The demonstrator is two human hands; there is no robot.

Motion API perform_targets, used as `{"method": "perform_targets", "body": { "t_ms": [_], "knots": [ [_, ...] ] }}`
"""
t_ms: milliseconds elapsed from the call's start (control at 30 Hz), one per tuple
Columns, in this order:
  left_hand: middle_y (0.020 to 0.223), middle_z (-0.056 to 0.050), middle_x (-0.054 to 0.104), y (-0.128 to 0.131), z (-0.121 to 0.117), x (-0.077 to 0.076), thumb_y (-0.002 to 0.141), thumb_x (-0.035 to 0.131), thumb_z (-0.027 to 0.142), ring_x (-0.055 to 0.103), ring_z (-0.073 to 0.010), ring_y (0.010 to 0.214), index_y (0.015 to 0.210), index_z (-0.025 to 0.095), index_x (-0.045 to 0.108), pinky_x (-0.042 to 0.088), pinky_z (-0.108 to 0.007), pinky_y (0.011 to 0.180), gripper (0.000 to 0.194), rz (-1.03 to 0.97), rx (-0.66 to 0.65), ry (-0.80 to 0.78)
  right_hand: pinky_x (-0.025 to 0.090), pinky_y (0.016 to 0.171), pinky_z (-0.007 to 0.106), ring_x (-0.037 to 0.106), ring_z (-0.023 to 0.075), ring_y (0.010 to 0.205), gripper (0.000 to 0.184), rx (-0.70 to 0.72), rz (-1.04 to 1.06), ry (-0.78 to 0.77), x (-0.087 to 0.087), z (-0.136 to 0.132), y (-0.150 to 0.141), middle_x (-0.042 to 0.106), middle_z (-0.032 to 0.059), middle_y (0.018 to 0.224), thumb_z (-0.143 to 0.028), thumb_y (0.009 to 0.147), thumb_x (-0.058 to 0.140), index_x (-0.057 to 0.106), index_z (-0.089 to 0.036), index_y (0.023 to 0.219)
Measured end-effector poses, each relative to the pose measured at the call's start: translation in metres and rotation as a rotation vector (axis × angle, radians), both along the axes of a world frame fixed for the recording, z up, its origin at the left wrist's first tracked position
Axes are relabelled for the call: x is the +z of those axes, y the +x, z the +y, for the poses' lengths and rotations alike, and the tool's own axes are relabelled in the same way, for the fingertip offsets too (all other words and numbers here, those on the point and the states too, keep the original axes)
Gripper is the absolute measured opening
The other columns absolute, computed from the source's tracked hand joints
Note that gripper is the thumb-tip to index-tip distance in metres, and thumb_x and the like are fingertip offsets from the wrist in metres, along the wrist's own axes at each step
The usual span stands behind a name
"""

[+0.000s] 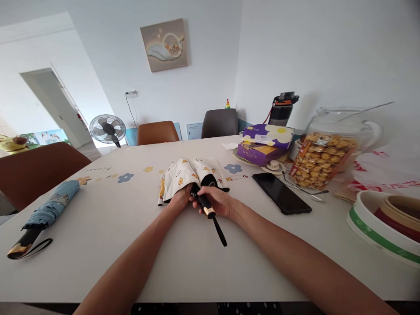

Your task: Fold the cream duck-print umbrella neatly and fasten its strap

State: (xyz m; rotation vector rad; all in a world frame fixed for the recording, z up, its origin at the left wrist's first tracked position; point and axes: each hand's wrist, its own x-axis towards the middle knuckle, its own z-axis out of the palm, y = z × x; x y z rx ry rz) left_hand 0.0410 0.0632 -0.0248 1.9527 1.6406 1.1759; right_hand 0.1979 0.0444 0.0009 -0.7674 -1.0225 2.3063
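A white umbrella (182, 176) with small yellow and orange prints lies loosely gathered at the middle of the table. Its black handle, tipped with gold and trailing a black wrist strap, points toward me. My right hand (215, 201) is closed around that handle. Partly under the canopy, my left hand (182, 196) reaches in at the top of the handle; its fingers are mostly hidden by the cloth, so I cannot see what they grip. Off to the left lies a folded blue umbrella (54, 203) with a black and gold handle.
Right of my hands lie a black phone (281, 192) and eyeglasses (303, 189). Behind them stand purple boxes (259, 152), a snack jar (323, 159) and a dark bottle (281, 111). Rolls of tape (370, 223) sit at the right edge. Chairs (157, 132) line the far side.
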Motion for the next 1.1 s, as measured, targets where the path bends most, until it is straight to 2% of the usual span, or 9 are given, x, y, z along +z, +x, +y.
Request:
{"method": "perform_targets", "body": {
  "t_ms": [133,300,400,500,633,733,833,933,1100],
  "knots": [
    [0.108,-0.008,0.064,0.005,0.001,0.001,0.082,0.043,0.033,0.045,-0.0254,0.118,0.104,0.023,0.06,0.027,-0.037,0.102,0.03,0.007,0.01,-0.003,0.056,0.051,0.034,0.061,0.0165,0.061,0.027,-0.063,0.036,-0.047,-0.004,0.004,-0.002,0.061,0.0058,0.072,-0.039,0.077,0.057,0.052,-0.013,0.083],
    [0.099,-0.01,0.066,0.003,-0.004,0.003,0.073,0.054,0.027,0.05,-0.0286,0.111,0.09,0.022,0.064,0.033,-0.037,0.096,0.02,-0.017,0.012,0.005,0.048,0.036,0.021,0.052,0.0099,0.039,0.012,-0.085,-0.196,0.065,-0.008,0.003,-0.01,0.052,-0.0018,0.05,-0.019,0.074,0.06,0.05,-0.014,0.069],
    [0.093,-0.011,0.066,0.001,-0.014,0.011,0.071,0.056,0.028,0.052,-0.0299,0.106,0.082,0.02,0.063,0.036,-0.037,0.092,0.016,-0.032,0.051,0.021,0.045,0.033,0.021,0.048,0.0101,0.034,0.012,-0.117,-0.242,0.09,-0.009,0.001,-0.012,0.049,-0.0022,0.043,-0.015,0.072,0.056,0.048,-0.014,0.063],
    [0.087,-0.008,0.064,0.004,-0.029,0.027,0.072,0.054,0.028,0.056,-0.0263,0.096,0.078,0.018,0.061,0.04,-0.033,0.084,0.014,-0.111,0.049,0.056,0.047,0.035,0.024,0.048,0.0103,0.034,0.008,-0.159,-0.235,0.111,-0.01,0.0,-0.014,0.05,-0.0018,0.043,-0.013,0.068,0.056,0.05,-0.013,0.064],
    [0.064,-0.002,0.058,0.015,-0.041,0.044,0.072,0.055,0.033,0.053,-0.0154,0.063,0.064,0.016,0.056,0.041,-0.025,0.057,0.019,-0.378,-0.111,-0.119,0.05,0.037,0.027,0.051,0.0122,0.039,0.003,-0.205,-0.227,0.13,-0.007,-0.003,-0.017,0.054,0.0008,0.046,-0.01,0.067,0.056,0.053,-0.011,0.067],
    [0.052,0.001,0.05,0.019,-0.039,0.046,0.068,0.06,0.038,0.045,-0.0105,0.05,0.054,0.015,0.05,0.037,-0.022,0.048,0.029,-0.579,0.041,-0.235,0.048,0.034,0.026,0.05,0.0125,0.037,0.005,-0.21,-0.24,0.124,-0.004,-0.005,-0.018,0.053,0.0014,0.045,-0.008,0.066,0.057,0.053,-0.011,0.065],
    [0.056,0.0,0.053,0.016,-0.034,0.045,0.068,0.06,0.035,0.05,-0.0108,0.052,0.06,0.014,0.054,0.041,-0.022,0.05,0.023,-0.86,0.141,-0.228,0.047,0.033,0.024,0.045,0.0094,0.034,0.007,-0.206,-0.242,0.106,-0.002,-0.005,-0.017,0.051,-0.0008,0.043,-0.008,0.066,0.06,0.053,-0.011,0.066],
    [0.072,-0.003,0.06,0.013,-0.033,0.048,0.071,0.053,0.023,0.059,-0.0145,0.065,0.075,0.014,0.056,0.05,-0.027,0.062,0.011,-1.178,0.048,-0.188,0.046,0.034,0.02,0.044,0.0073,0.035,0.009,-0.203,-0.226,0.092,0.0,-0.004,-0.015,0.05,-0.003,0.045,-0.009,0.067,0.061,0.054,-0.012,0.071],
    [0.08,-0.01,0.064,0.011,-0.034,0.052,0.072,0.047,0.014,0.063,-0.02,0.073,0.08,0.01,0.056,0.054,-0.036,0.07,0.013,-1.316,-0.077,-0.304,0.044,0.034,0.017,0.045,0.0067,0.037,0.01,-0.13,-0.142,0.0,0.002,-0.002,-0.01,0.049,-0.0035,0.047,-0.014,0.072,0.062,0.052,-0.013,0.072]
  ]
}}
